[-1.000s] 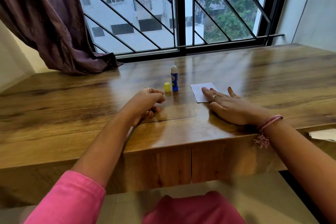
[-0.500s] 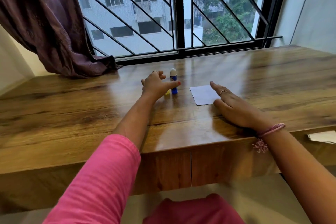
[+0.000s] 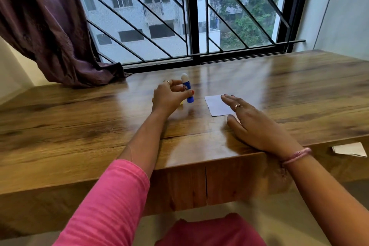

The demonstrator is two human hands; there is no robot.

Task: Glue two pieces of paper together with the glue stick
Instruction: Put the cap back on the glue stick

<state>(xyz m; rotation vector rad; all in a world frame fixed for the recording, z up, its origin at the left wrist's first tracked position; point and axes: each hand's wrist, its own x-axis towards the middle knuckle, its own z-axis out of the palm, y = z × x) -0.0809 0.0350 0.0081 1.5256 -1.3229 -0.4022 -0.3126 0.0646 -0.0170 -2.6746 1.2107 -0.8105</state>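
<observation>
On the desk (image 3: 79,126) near the window, left hand (image 3: 169,96) pinches the uncapped glue stick (image 3: 187,90), upright. Right hand (image 3: 257,124) lies flat, fingers on the paper (image 3: 216,105). Pickup step; next, glue must reach that sheet.

Left hand (image 3: 169,98): moved forward from near counter edge to glue stick (image 3: 187,91), now pinching it, stick slightly tilted. Right hand (image 3: 253,124): fingers slid back, uncovering more paper (image 3: 216,105).
</observation>
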